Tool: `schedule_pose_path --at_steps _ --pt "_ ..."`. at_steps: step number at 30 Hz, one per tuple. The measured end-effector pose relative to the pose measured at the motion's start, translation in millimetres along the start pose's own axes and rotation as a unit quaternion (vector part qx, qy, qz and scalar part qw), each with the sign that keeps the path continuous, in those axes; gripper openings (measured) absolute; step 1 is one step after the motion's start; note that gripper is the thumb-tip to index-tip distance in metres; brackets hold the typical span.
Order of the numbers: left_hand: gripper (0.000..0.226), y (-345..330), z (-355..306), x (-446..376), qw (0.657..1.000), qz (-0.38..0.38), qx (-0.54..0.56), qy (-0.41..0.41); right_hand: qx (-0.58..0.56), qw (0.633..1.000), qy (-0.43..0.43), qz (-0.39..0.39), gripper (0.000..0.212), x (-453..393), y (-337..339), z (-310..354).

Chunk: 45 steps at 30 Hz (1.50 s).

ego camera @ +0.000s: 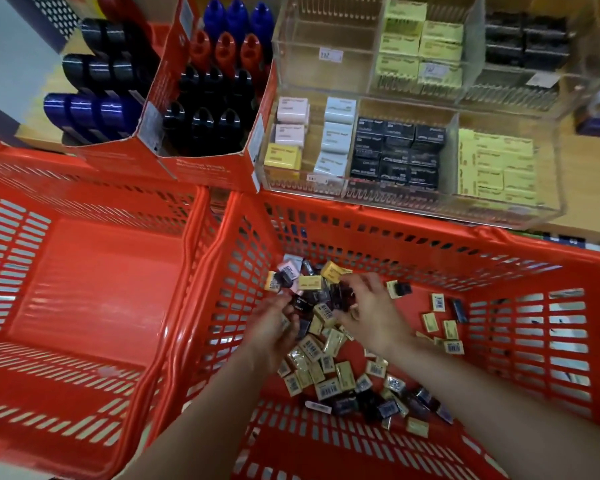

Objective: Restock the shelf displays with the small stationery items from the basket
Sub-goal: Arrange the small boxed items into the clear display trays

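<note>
Left hand [274,327]: yours, curled round small boxes [312,355]
Right hand [368,306]: pinching dark boxes [340,296]
Basket [413,233]: red; pile near its centre
Clear display [409,147]: beyond far rim

Illumination is bright, even and overhead, casting only faint shadows. Wide-angle distortion bends the frame edges, fine print is smeared soft, and glare streaks the clear acrylic bins [413,98].

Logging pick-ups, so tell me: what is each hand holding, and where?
Both the left hand and right hand grip small boxes from the pile; exact hold unclear.
</note>
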<state>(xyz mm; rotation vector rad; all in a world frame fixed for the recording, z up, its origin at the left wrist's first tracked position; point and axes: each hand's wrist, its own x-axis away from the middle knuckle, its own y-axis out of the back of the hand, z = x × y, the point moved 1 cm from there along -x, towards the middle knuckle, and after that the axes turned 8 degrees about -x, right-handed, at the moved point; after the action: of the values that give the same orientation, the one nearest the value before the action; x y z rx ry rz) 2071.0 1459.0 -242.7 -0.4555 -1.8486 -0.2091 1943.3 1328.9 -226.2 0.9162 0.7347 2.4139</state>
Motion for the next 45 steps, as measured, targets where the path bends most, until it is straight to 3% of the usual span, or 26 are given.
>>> schedule_pose_path --at_steps 3,6,14,19,21,23,25,27,29,31,35,38,45 --pt "0.019 0 0 -6 1.000 -0.011 -0.006 0.006 0.104 0.994 -0.027 0.036 0.074 -11 -23 5" --pt "0.020 -2 0 -6 1.000 -0.011 0.004 0.001 0.167 0.985 -0.046 -0.006 0.070 -20 -45 13" --pt "0.012 -8 -2 -7 1.000 -0.021 -0.004 -0.022 0.113 0.993 0.006 -0.031 0.040 -22 -39 -10" --pt "0.007 -17 2 6 0.999 -0.008 -0.031 -0.024 0.167 0.985 0.007 0.050 0.054 -10 -39 -19" --pt "0.005 -20 2 13 0.999 -0.004 -0.044 -0.022 0.094 0.995 -0.003 0.020 0.049 -8 -37 -18" --pt "0.007 -21 0 17 0.998 -0.012 -0.056 -0.028 -0.060 0.995 -0.063 -0.039 0.033 -6 -25 -11" --pt "0.007 -23 -4 24 0.997 -0.015 -0.066 -0.034 -0.288 0.941 -0.169 -0.061 0.026 0 -6 0" --pt "0.006 -30 -11 39 0.996 0.011 -0.082 -0.036 -0.528 0.815 -0.236 -0.028 0.022 11 17 17" --pt "0.008 -41 -22 63 0.989 0.057 -0.125 -0.051 -0.658 0.713 -0.240 0.019 0.017 29 48 34" --pt "0.013 -52 -38 97 0.974 0.104 -0.180 -0.089 -0.695 0.686 -0.207 0.062 0.022 50 80 53" --pt "0.020 -69 -77 187 0.916 0.150 -0.294 -0.228 -0.675 0.720 -0.109 0.120 0.036 99 147 99" --pt "0.020 -78 -95 255 0.882 0.167 -0.317 -0.306 -0.644 0.750 -0.068 0.135 0.042 132 196 127" --pt "0.027 -106 -91 329 0.824 0.217 -0.350 -0.389 -0.620 0.779 -0.011 0.096 0.040 177 262 152"
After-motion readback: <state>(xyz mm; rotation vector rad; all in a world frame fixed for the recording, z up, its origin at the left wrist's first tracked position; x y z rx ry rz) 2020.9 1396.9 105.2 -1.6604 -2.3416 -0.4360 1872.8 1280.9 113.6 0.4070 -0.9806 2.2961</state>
